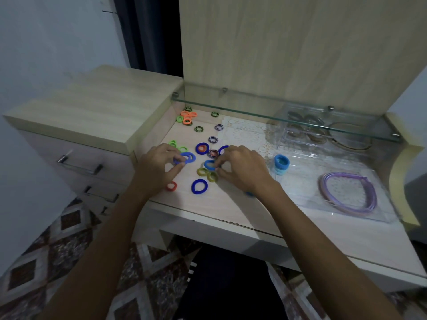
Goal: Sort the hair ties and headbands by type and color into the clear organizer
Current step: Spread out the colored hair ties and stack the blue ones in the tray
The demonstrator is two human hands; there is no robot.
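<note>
blue hair ties (199,186) are scattered on the desktop (221,204), left of the clear organizer (346,213). one (188,157) is pinched by the left hand (157,167), another (209,165) by the right hand (240,169), which is nearer the organizer.

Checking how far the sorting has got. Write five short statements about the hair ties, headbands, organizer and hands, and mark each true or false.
1. The left hand grips a blue hair tie. True.
2. The purple headbands lie among the loose ties on the left. False: they lie in the clear organizer on the right.
3. A stack of light blue ties stands beside the organizer's near left edge. True.
4. The orange ties are already in the organizer. False: they sit clustered at the back left corner of the desk.
5. The right hand is resting idle. False: its fingers pinch a blue tie.
</note>
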